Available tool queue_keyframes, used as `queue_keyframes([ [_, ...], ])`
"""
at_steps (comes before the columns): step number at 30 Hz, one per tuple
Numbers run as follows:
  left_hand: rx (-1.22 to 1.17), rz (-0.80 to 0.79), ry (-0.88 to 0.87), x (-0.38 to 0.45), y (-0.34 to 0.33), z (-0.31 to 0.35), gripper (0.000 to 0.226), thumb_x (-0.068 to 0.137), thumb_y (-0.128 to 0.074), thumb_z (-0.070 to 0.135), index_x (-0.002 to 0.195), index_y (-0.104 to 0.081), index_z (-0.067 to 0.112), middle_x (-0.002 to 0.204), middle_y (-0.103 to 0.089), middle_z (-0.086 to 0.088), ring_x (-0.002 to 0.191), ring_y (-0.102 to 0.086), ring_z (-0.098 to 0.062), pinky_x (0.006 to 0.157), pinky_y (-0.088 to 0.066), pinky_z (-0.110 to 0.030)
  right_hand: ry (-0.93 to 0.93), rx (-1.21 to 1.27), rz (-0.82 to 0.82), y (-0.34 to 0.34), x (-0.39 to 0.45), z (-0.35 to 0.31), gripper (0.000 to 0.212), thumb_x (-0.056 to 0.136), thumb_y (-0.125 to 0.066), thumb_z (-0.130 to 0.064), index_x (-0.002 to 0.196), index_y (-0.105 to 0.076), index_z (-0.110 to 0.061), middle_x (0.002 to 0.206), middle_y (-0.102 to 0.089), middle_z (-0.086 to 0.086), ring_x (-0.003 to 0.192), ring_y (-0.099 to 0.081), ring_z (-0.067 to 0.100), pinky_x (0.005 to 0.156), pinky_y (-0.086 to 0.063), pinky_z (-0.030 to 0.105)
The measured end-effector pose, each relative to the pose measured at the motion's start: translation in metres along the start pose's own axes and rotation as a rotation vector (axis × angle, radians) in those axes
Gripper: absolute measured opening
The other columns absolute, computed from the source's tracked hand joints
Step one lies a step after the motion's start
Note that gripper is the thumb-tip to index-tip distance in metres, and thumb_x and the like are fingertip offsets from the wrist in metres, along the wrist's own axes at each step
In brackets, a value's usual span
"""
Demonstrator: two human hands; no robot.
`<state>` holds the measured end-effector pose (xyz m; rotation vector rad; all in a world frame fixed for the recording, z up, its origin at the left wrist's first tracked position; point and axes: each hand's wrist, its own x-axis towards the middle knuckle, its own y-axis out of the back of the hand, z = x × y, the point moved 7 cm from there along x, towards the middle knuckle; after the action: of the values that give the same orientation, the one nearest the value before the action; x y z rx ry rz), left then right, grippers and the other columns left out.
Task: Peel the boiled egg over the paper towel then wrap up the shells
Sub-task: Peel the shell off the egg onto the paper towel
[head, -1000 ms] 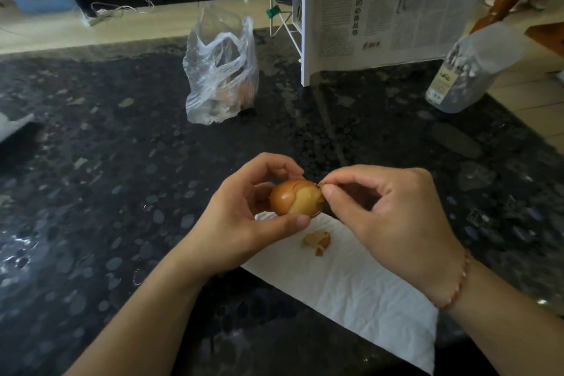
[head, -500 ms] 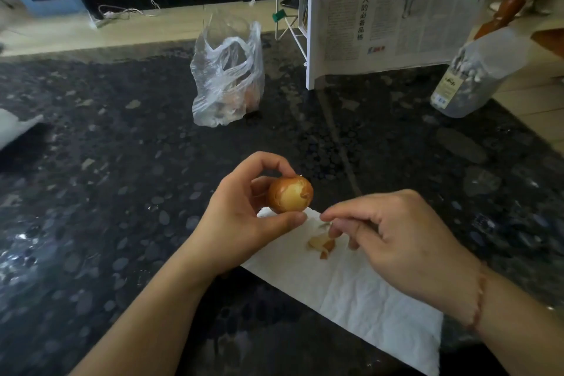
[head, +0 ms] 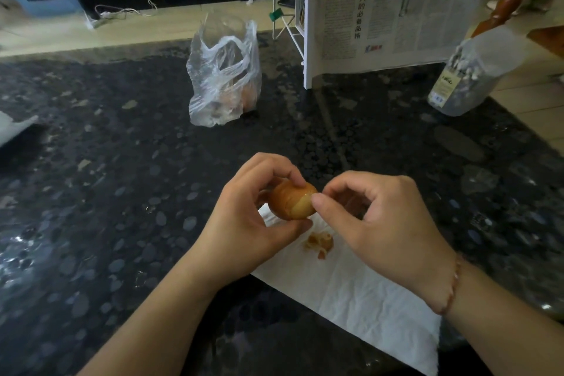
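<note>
The boiled egg is held above the near end of the paper towel, which is spread on the dark speckled table. The egg is gripped by the left hand, with the fingers curled over its top and the thumb pressed beneath it. A band of brown shell is seen on the left part of the egg, while a paler, peeled patch is exposed toward the right. The right hand is brought against that right end, its thumb and forefinger pinched together at the edge of the shell; whether a fragment is caught between them cannot be told. A thin bracelet is worn on the right wrist. A small heap of shell pieces is laid on the towel just below the egg. Farther back on the table, a crumpled clear plastic bag is stood, with brownish contents inside. A white rack draped with newspaper is placed behind it to the right, and a clear plastic jar is seen tilted at the right edge.
</note>
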<state>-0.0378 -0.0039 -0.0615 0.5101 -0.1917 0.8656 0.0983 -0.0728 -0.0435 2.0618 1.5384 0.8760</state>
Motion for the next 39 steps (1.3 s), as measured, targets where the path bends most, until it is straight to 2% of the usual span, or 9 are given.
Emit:
queue_keyframes([
  [5,0.008,-0.002,-0.004,0.0,-0.001,0.001,0.049,0.067,-0.088,-0.001,0.101,-0.061,0.022,0.108,-0.057,0.004,0.1,-0.062,-0.024,0.08,-0.052,-0.023,0.001,-0.023,0.016,0.001,-0.001,0.003,0.028,0.084,-0.053,-0.045,0.082,-0.073,-0.025,0.065,-0.067,-0.013,0.062,-0.065,0.006,0.05,-0.055,0.031],
  [11,-0.168,-0.019,0.13,-0.002,0.0,-0.009,0.047,0.071,-0.086,0.016,0.107,-0.058,0.023,0.109,-0.063,0.0,0.099,-0.069,-0.032,0.08,-0.058,-0.04,0.006,0.101,0.03,0.005,0.002,0.003,0.018,0.087,-0.057,-0.031,0.086,-0.071,-0.021,0.073,-0.069,-0.01,0.073,-0.067,0.006,0.057,-0.055,0.023],
  [15,-0.063,-0.015,0.134,-0.001,0.004,-0.012,0.049,0.07,-0.086,0.021,0.111,-0.061,0.028,0.115,-0.062,-0.003,0.104,-0.067,-0.032,0.082,-0.059,-0.044,-0.032,0.228,0.027,0.007,0.005,0.002,0.015,0.088,-0.057,-0.028,0.087,-0.07,-0.022,0.079,-0.073,-0.008,0.077,-0.069,0.007,0.057,-0.053,0.014],
  [18,-0.121,0.03,0.184,-0.002,0.009,-0.016,0.049,0.066,-0.087,0.027,0.108,-0.063,0.029,0.111,-0.065,-0.001,0.1,-0.07,-0.027,0.08,-0.06,-0.039,-0.025,0.169,-0.08,0.005,0.003,0.003,0.012,0.087,-0.062,-0.026,0.084,-0.073,-0.022,0.074,-0.072,-0.01,0.074,-0.069,0.005,0.062,-0.057,0.023],
  [21,-0.166,0.097,0.23,-0.002,0.016,-0.019,0.051,0.062,-0.093,0.024,0.102,-0.064,0.033,0.106,-0.067,0.002,0.094,-0.072,-0.022,0.075,-0.06,-0.034,-0.052,0.061,-0.186,0.001,-0.004,0.007,0.014,0.082,-0.066,-0.037,0.08,-0.075,-0.026,0.069,-0.071,-0.013,0.069,-0.069,0.003,0.063,-0.058,0.029],
  [26,-0.245,0.093,0.244,-0.001,0.014,-0.018,0.052,0.06,-0.094,0.024,0.103,-0.064,0.025,0.103,-0.069,-0.005,0.091,-0.073,-0.022,0.074,-0.06,-0.032,-0.05,-0.132,-0.336,-0.017,-0.011,0.008,0.02,0.086,-0.061,-0.047,0.084,-0.073,-0.031,0.071,-0.07,-0.014,0.068,-0.066,0.001,0.066,-0.057,0.029],
  [31,-0.325,0.047,0.213,0.0,0.006,-0.013,0.057,0.056,-0.093,0.031,0.105,-0.064,0.024,0.105,-0.069,-0.004,0.094,-0.072,-0.025,0.075,-0.06,-0.034,-0.03,0.161,-0.087,0.002,0.002,-0.001,0.034,0.085,-0.051,-0.052,0.08,-0.07,-0.024,0.068,-0.068,-0.006,0.064,-0.066,0.009,0.055,-0.055,0.032],
  [34,-0.334,0.017,0.188,-0.001,0.002,-0.012,0.056,0.061,-0.091,0.022,0.109,-0.062,0.023,0.11,-0.066,-0.008,0.101,-0.07,-0.029,0.077,-0.06,-0.038,-0.033,0.145,-0.029,0.003,0.006,-0.003,0.033,0.082,-0.056,-0.054,0.083,-0.071,-0.024,0.069,-0.069,-0.009,0.068,-0.068,0.007,0.057,-0.057,0.03],
  [39,-0.317,0.0,0.17,-0.001,0.0,-0.013,0.055,0.066,-0.086,0.013,0.112,-0.061,0.026,0.116,-0.063,-0.009,0.107,-0.068,-0.031,0.078,-0.059,-0.037,-0.024,0.085,0.026,0.007,0.007,0.001,0.021,0.085,-0.058,-0.034,0.082,-0.074,-0.021,0.068,-0.07,-0.011,0.067,-0.067,0.006,0.056,-0.056,0.029],
])
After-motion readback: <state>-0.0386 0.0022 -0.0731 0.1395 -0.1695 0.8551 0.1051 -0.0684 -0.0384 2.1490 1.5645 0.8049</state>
